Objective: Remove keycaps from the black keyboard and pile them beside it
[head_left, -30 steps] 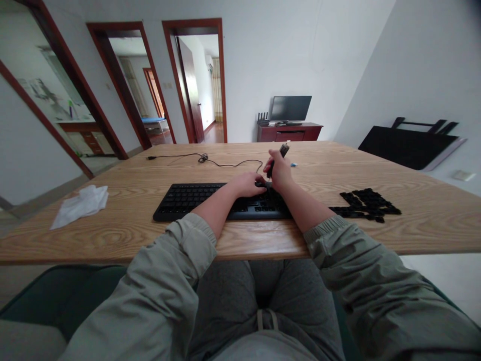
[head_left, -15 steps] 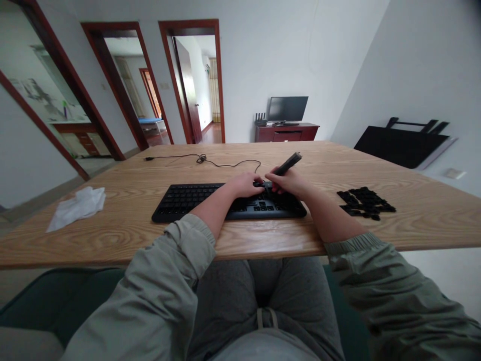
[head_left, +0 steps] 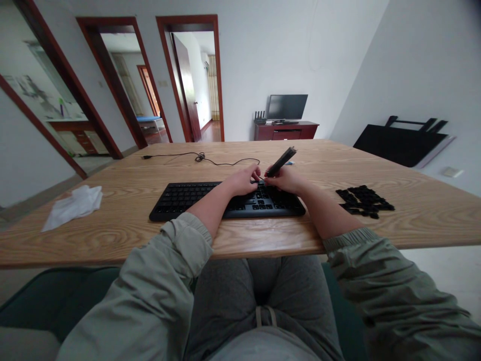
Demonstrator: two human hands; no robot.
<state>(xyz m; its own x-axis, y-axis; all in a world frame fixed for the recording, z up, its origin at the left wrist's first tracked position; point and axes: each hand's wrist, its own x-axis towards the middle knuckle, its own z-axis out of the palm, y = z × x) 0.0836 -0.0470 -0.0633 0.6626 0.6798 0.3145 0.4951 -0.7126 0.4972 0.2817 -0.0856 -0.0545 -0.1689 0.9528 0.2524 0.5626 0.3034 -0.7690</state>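
The keyboard (head_left: 182, 198) is black, as are its cable (head_left: 235, 163), the loose keycaps (head_left: 363, 199) and the slim handheld tool (head_left: 282, 160). The worktop (head_left: 120, 235) is honey-brown with wavy wood grain; the crumpled tissue (head_left: 75, 204) is white. Sleeves (head_left: 150, 281) are plain grey-green, trousers (head_left: 225, 291) dark grey with a pale beige drawstring (head_left: 258, 317). The door frame (head_left: 220, 80) is reddish brown, the TV cabinet (head_left: 265, 132) deep red, the walls (head_left: 270, 55) bluish white.

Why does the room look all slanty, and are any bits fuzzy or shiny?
In the head view, the leftmost door frame leans, probably from wide-lens stretching; in that same view, the keyboard looks too fuzzy to read, and the wooden table has a pale sheen.
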